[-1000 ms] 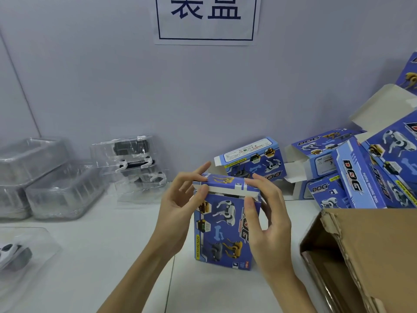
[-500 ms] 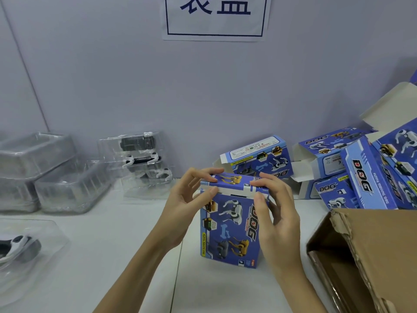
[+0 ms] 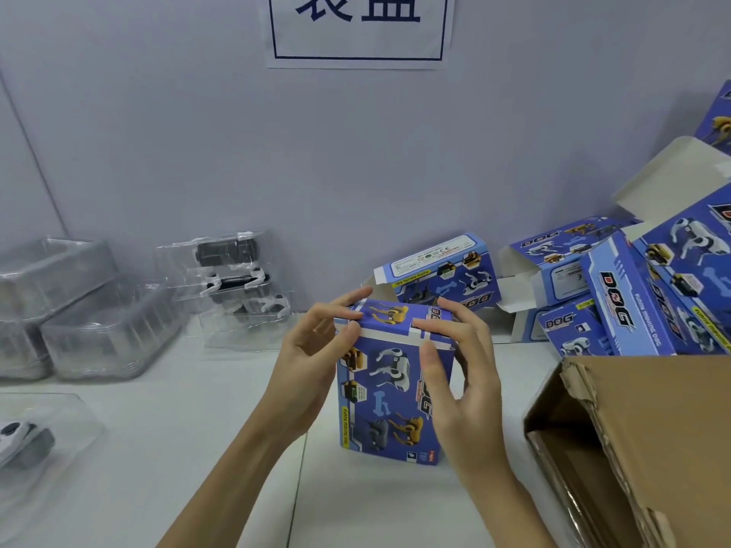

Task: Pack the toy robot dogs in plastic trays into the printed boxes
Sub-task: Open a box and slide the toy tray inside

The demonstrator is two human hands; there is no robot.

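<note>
A blue printed dog box stands upright on the white table, held between both hands. My left hand grips its top left corner, thumb on the front, fingers on the top flap. My right hand grips the top right corner, thumb on the front face. The top flap lies nearly flat with a white strip showing along its front edge. Toy robot dogs in clear trays are stacked by the wall at left. Another trayed dog lies at the near left edge.
Several open printed boxes pile up at the right against the wall. One empty box lies behind my hands. An open cardboard carton fills the near right. Empty clear trays sit far left.
The top flap has been pressed lower onto the box. Both hands stay at the box's upper corners, with the fingers shifted a little.
</note>
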